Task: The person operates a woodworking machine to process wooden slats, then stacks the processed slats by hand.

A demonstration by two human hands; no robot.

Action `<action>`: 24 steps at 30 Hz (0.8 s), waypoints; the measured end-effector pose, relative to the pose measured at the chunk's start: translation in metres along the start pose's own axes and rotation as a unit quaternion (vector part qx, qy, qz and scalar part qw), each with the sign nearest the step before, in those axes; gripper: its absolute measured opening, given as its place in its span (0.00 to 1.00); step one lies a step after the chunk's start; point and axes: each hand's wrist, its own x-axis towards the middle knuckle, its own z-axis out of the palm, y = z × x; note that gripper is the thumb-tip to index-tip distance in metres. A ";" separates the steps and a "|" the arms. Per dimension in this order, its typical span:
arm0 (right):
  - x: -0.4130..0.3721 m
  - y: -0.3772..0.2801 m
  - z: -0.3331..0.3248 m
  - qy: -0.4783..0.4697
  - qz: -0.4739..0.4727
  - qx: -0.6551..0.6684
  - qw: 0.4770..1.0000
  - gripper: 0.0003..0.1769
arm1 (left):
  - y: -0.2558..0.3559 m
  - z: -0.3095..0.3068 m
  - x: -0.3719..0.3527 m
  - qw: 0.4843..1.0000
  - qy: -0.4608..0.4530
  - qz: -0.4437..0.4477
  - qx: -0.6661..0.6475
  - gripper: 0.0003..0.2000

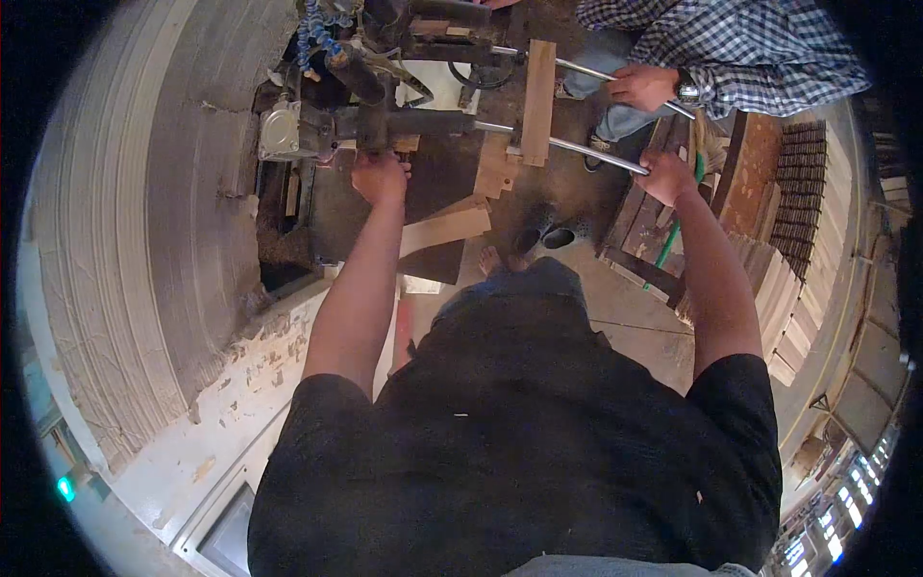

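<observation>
steel rod: the lower steel rod [577,149] sits just above the middle of the frame and slants down to the right. It looks stiff, smooth and probably a bit slick, so I'd hold it near the free end.
right hand: the right hand [666,176] has its fingers wrapped tight round that free end.
wooden board: a wooden board [538,91] stands upright across the rod, upper middle. It looks light, rigid and rough-sawn, and should be easy to grip by its long edges.
machine frame: the dark tubular machine frame [423,122] is left of the board and looks heavy and fixed in place.
left hand: the left hand [380,178] is closed on the frame from below.
second rod: a second rod [586,69] runs higher up, and a co-worker's hand [642,87] holds it at upper right.
containers: I can't make out any with contents.
around: there's a blue coiled hose [315,34] at the top, stacked wooden slats [784,288] on the right and a curved grey wall [125,212] on the left.
</observation>
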 end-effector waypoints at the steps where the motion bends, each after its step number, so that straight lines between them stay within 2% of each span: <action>1: 0.000 0.000 0.000 0.001 0.000 0.001 1.000 0.21 | 0.003 0.000 -0.002 1.000 0.000 0.001 0.000 0.07; 3: 0.001 0.001 0.002 0.002 -0.001 0.001 1.000 0.21 | 0.008 -0.003 -0.009 0.999 0.012 -0.003 -0.044 0.06; 7: 0.001 0.002 0.002 0.009 -0.005 -0.005 1.000 0.21 | 0.013 -0.006 -0.010 1.000 -0.007 -0.003 -0.020 0.07; 10: 0.005 0.005 -0.001 -0.031 -0.017 0.021 0.999 0.22 | 0.006 -0.007 -0.007 0.999 -0.024 0.029 -0.021 0.06; 12: 0.013 0.012 0.006 -0.065 -0.058 -0.005 0.996 0.23 | 0.004 -0.006 -0.004 0.999 -0.016 -0.005 -0.032 0.06; 15: 0.025 0.023 0.019 -0.092 -0.079 -0.061 0.991 0.24 | 0.009 -0.006 -0.012 0.998 -0.022 0.015 -0.061 0.06; 19: 0.014 0.016 0.013 -0.054 -0.087 -0.051 0.993 0.22 | 0.010 -0.006 -0.009 0.998 -0.026 -0.028 -0.051 0.06; 21: 0.003 0.005 0.003 -0.008 -0.025 -0.046 0.999 0.21 | 0.014 -0.005 -0.011 1.000 -0.013 0.006 -0.024 0.06; 24: 0.002 0.003 0.003 -0.002 0.011 -0.039 0.999 0.21 | 0.010 -0.007 -0.008 0.998 -0.024 -0.007 -0.052 0.06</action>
